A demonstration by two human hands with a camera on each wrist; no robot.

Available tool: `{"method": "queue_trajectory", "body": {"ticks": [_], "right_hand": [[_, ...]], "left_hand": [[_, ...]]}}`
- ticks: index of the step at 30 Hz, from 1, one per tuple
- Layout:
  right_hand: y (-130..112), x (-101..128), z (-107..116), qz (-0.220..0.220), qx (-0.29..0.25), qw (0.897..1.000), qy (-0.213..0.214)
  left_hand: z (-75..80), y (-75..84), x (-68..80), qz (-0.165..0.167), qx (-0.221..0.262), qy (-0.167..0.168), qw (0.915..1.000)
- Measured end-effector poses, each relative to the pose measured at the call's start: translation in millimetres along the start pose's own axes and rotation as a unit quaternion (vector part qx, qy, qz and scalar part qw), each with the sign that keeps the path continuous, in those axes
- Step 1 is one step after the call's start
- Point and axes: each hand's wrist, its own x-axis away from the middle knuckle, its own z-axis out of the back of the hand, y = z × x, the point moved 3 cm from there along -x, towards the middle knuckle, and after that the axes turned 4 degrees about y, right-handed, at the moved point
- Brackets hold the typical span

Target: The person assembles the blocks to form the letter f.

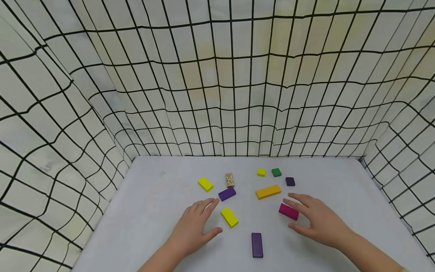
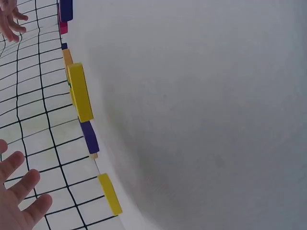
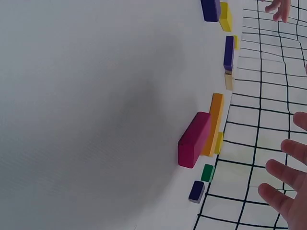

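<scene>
Head view: both hands hover low over the grey table [image 1: 153,204], fingers spread and relaxed, holding nothing. The left hand [image 1: 195,228] sits just left of a yellow block [image 1: 229,217], fingertips near the purple block [image 1: 227,193] beyond it. The right hand [image 1: 317,221] has its fingertips right at the magenta block [image 1: 289,211], touching or almost touching, can't tell which. A long purple block [image 1: 257,244] lies near, between the two hands. Farther back there's an orange block [image 1: 268,191].

Left wrist view: left hand's fingers [image 2: 21,191] are splayed, clear of the yellow block [image 2: 80,92].

Right wrist view: right hand's fingers [image 3: 283,177] are open, with the magenta block [image 3: 194,139] just beside them, in front of the orange one [image 3: 214,123].
</scene>
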Motion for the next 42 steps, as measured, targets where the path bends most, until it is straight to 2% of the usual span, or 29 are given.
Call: {"method": "queue_trajectory", "body": {"ticks": [6,12,15,19,24,30,36,42], "right_hand": [[-4.9,-1.1,-4.9,0.008,-0.016,1.0,-0.015],[-11.3,-2.7,-11.0,0.047,-0.033,0.998,-0.013],[-15.1,-5.2,-17.4,0.046,-0.052,0.997,-0.041],[-20.3,-9.0,-25.5,0.038,-0.071,0.993,-0.081],[-29.3,-15.9,-34.6,0.063,-0.087,0.989,-0.106],[-37.2,-26.0,-45.5,0.072,-0.114,0.979,-0.156],[-42.8,-32.3,-53.3,0.086,-0.137,0.971,-0.177],[-49.1,-35.8,-60.0,0.105,-0.136,0.968,-0.182]], "left_hand": [[-4.9,5.7,2.4,0.003,0.02,-0.026,0.9995],[-13.1,14.0,2.8,-0.004,0.022,-0.053,0.9983],[-18.6,19.4,2.4,-0.005,0.029,-0.079,0.9964],[-27.2,27.3,1.0,0.001,0.049,-0.117,0.9919],[-38.1,38.4,-1.6,0.018,0.091,-0.164,0.9821],[-48.9,56.0,-7.2,0.023,0.1,-0.204,0.9736],[-55.8,69.6,-14.7,0.024,0.103,-0.232,0.9669],[-62.6,73.9,-19.5,0.021,0.101,-0.24,0.9652]]}}
